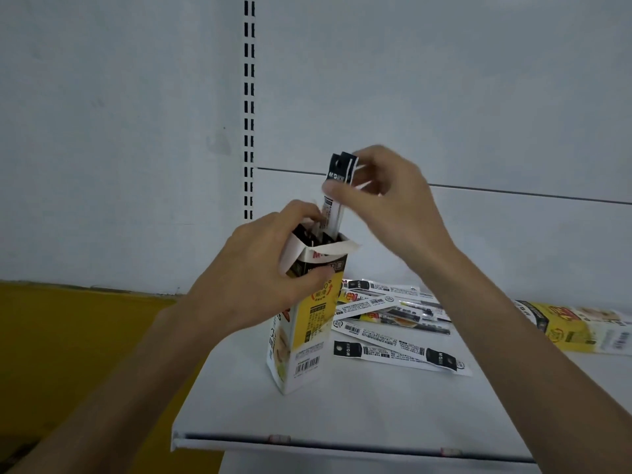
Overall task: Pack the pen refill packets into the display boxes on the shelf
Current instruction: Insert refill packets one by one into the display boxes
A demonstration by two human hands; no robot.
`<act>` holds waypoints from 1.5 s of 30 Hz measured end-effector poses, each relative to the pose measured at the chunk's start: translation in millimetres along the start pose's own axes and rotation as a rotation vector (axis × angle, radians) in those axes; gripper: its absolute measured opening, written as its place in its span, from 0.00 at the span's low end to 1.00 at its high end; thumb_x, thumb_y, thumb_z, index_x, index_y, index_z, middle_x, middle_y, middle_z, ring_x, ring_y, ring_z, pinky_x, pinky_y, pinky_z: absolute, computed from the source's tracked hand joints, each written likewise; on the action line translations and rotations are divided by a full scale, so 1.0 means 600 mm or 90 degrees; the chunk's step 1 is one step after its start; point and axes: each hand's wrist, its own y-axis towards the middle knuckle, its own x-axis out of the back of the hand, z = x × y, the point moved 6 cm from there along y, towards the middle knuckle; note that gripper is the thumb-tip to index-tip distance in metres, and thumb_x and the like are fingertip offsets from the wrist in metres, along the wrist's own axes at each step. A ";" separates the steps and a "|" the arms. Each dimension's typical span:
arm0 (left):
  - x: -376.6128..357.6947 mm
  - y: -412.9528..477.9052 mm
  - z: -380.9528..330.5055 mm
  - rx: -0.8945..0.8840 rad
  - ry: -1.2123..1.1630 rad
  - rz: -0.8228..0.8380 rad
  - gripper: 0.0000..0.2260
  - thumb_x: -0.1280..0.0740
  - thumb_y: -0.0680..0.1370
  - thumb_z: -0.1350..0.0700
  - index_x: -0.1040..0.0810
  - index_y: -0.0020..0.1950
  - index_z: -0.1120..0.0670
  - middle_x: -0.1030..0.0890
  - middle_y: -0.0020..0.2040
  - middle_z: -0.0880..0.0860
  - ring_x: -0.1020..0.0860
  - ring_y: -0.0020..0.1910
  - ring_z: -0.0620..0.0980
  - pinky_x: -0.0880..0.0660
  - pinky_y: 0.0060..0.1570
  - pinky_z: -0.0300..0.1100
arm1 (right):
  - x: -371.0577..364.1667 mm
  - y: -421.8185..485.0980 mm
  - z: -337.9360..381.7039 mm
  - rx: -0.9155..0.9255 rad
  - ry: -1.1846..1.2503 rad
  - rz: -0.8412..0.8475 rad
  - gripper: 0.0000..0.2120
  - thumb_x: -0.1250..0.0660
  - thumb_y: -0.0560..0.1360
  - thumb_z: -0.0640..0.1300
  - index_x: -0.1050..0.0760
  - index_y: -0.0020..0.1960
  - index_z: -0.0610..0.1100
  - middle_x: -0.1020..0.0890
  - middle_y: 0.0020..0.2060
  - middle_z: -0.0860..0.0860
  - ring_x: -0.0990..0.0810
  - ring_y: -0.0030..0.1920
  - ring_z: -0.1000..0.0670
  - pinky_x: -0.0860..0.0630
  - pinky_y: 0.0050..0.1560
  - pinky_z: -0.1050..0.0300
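Note:
A tall yellow and white display box [307, 330] stands upright on the white shelf [359, 412], its top flaps open. My left hand [253, 275] grips the box near its top, thumb across the front. My right hand [386, 196] pinches refill packets [337, 200] with black tops, held upright with their lower ends inside the box mouth. Dark tops of other packets show inside the box. Several loose refill packets [393, 319] lie in a heap on the shelf right of the box.
A second yellow display box [578, 326] lies flat at the right of the shelf. A slotted upright [249, 107] runs up the grey back panel. Yellow floor [75, 343] shows left of the shelf, whose front edge is near me.

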 end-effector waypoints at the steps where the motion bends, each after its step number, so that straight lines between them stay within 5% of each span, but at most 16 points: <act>1: -0.002 -0.001 0.000 0.005 -0.014 -0.001 0.21 0.34 0.66 0.42 0.38 0.56 0.39 0.26 0.42 0.36 0.26 0.42 0.38 0.30 0.38 0.30 | 0.008 0.005 0.004 0.014 0.020 -0.025 0.06 0.28 0.70 0.44 0.23 0.46 0.47 0.21 0.34 0.59 0.24 0.34 0.61 0.31 0.35 0.72; 6: -0.013 -0.001 0.021 0.046 -0.127 -0.062 0.28 0.30 0.66 0.46 0.44 0.57 0.37 0.23 0.39 0.40 0.22 0.39 0.36 0.26 0.34 0.30 | -0.026 -0.007 -0.001 0.056 -0.171 0.104 0.02 0.30 0.71 0.43 0.19 0.40 0.46 0.24 0.29 0.61 0.27 0.29 0.63 0.34 0.32 0.74; 10: -0.014 -0.006 0.022 0.022 -0.160 -0.081 0.29 0.29 0.68 0.52 0.44 0.56 0.30 0.24 0.39 0.38 0.23 0.40 0.32 0.29 0.30 0.25 | -0.031 -0.023 0.006 0.052 -0.144 0.212 0.18 0.37 0.76 0.51 0.25 0.29 0.50 0.28 0.20 0.58 0.32 0.24 0.58 0.36 0.28 0.69; 15: -0.023 0.005 0.027 -0.004 -0.107 -0.069 0.18 0.34 0.70 0.43 0.37 0.55 0.30 0.23 0.43 0.42 0.24 0.43 0.37 0.28 0.34 0.29 | -0.051 -0.021 0.005 0.079 -0.284 0.315 0.24 0.42 0.79 0.50 0.36 0.25 0.43 0.38 0.20 0.51 0.40 0.21 0.52 0.43 0.26 0.62; 18: -0.028 0.012 0.034 -0.003 -0.100 -0.057 0.14 0.37 0.69 0.43 0.31 0.54 0.36 0.22 0.45 0.45 0.25 0.44 0.38 0.29 0.36 0.31 | -0.042 -0.021 0.005 0.046 -0.257 0.370 0.23 0.43 0.79 0.52 0.28 0.32 0.39 0.32 0.22 0.51 0.35 0.20 0.54 0.40 0.25 0.65; 21: -0.022 0.016 0.043 0.023 -0.132 -0.050 0.16 0.39 0.65 0.39 0.30 0.53 0.35 0.21 0.47 0.46 0.23 0.47 0.43 0.23 0.41 0.43 | 0.000 -0.022 -0.018 0.034 -0.034 0.162 0.08 0.39 0.77 0.44 0.21 0.46 0.45 0.18 0.39 0.55 0.21 0.27 0.54 0.31 0.32 0.69; 23: -0.021 0.016 0.039 0.022 -0.142 -0.045 0.13 0.38 0.65 0.40 0.28 0.48 0.35 0.21 0.48 0.45 0.23 0.48 0.42 0.22 0.41 0.43 | 0.015 -0.025 -0.078 0.017 -0.074 0.073 0.07 0.36 0.75 0.37 0.21 0.48 0.47 0.17 0.43 0.54 0.20 0.34 0.54 0.27 0.37 0.66; 26: -0.026 0.017 0.031 0.021 -0.118 -0.037 0.08 0.33 0.70 0.47 0.30 0.43 0.36 0.22 0.47 0.45 0.23 0.47 0.43 0.25 0.36 0.38 | -0.035 -0.061 -0.198 -0.077 -0.331 0.305 0.16 0.36 0.73 0.34 0.23 0.57 0.47 0.18 0.52 0.52 0.21 0.50 0.53 0.25 0.58 0.56; 29: -0.024 0.016 0.033 0.035 -0.107 -0.045 0.07 0.32 0.70 0.47 0.31 0.41 0.39 0.22 0.45 0.48 0.22 0.43 0.45 0.28 0.34 0.38 | -0.070 -0.104 -0.268 -0.141 -0.399 0.441 0.23 0.38 0.73 0.35 0.29 0.66 0.48 0.22 0.60 0.47 0.23 0.59 0.45 0.27 0.58 0.57; 34: -0.027 0.010 0.034 0.052 -0.104 -0.008 0.09 0.38 0.66 0.40 0.32 0.43 0.38 0.22 0.46 0.49 0.22 0.45 0.46 0.22 0.42 0.50 | -0.061 -0.081 -0.278 -0.085 -0.492 0.349 0.12 0.40 0.74 0.39 0.21 0.53 0.48 0.17 0.45 0.46 0.22 0.47 0.44 0.29 0.42 0.57; 39: -0.025 0.008 0.032 0.041 -0.157 0.010 0.14 0.38 0.65 0.40 0.31 0.50 0.29 0.23 0.51 0.47 0.23 0.51 0.43 0.21 0.46 0.46 | -0.016 -0.051 -0.325 -0.189 -0.524 0.311 0.13 0.37 0.75 0.42 0.27 0.60 0.45 0.22 0.58 0.47 0.25 0.56 0.45 0.28 0.53 0.54; 45: -0.016 0.010 0.033 0.041 -0.148 0.008 0.11 0.30 0.71 0.49 0.29 0.43 0.34 0.21 0.50 0.47 0.24 0.47 0.39 0.24 0.41 0.36 | -0.020 -0.054 -0.339 -0.184 -0.552 0.352 0.19 0.36 0.74 0.40 0.28 0.65 0.48 0.23 0.59 0.49 0.25 0.59 0.47 0.28 0.55 0.54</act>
